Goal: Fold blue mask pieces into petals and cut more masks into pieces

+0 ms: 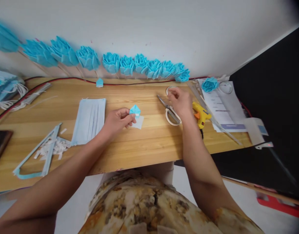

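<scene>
My left hand (118,120) pinches a small folded blue piece of mask fabric (135,110) just above the wooden table (129,143), with a pale square scrap (139,122) under it. My right hand (181,101) reaches to the far right of the table, its fingers curled at a white tape roll (170,89). White-handled scissors (169,112) lie just under that hand, and a yellow glue gun (201,113) lies to its right.
A flat blue face mask (90,119) lies left of my left hand, with cut strips and white scraps (45,148) further left. Blue fabric flowers (142,66) line the wall. Papers (221,105) and a loose flower (210,84) sit at the right edge. A stack of masks (4,87) is far left.
</scene>
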{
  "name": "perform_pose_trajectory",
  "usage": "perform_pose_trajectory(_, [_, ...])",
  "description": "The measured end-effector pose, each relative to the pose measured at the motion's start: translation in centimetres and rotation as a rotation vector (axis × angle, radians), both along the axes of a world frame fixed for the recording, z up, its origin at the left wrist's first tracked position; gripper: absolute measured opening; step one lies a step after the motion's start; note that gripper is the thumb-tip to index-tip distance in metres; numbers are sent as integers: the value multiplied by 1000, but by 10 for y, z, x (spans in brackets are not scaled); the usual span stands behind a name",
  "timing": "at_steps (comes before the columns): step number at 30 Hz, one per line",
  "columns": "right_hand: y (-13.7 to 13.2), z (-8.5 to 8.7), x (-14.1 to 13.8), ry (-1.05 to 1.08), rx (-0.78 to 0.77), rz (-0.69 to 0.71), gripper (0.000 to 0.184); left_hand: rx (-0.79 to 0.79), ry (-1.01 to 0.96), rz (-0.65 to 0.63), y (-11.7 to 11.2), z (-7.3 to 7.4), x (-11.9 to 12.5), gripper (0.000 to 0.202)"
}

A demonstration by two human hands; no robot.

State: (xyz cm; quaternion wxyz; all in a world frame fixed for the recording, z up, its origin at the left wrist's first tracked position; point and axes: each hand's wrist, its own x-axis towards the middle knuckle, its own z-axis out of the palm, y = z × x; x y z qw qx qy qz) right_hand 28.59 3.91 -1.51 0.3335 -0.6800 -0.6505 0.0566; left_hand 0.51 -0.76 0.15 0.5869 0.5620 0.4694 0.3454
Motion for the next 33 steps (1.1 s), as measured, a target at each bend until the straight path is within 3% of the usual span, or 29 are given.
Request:
perform_pose_trajectory(3, [5, 3, 3, -79, -69, -47, 26, 3, -7, -27, -2, 3, 0, 22])
perform_pose_trajectory(10, [17, 9, -14, -272, -146, 66, 17, 23, -87, -32, -2, 3, -1, 24])
perform_pose_trajectory(16, [21, -8, -12, -219, -85, 67, 18, -12, -113, -38, 0, 1, -2, 31])
perform_pose_trajectory(26, [21, -20, -12, -63, -105, 8, 18, -139, -190, 17, -1, 3, 0, 31])
perform_pose_trajectory(33, [25, -24, -6, -23, -83, -15, 17, -68, -77, 29, -2, 3, -3, 34])
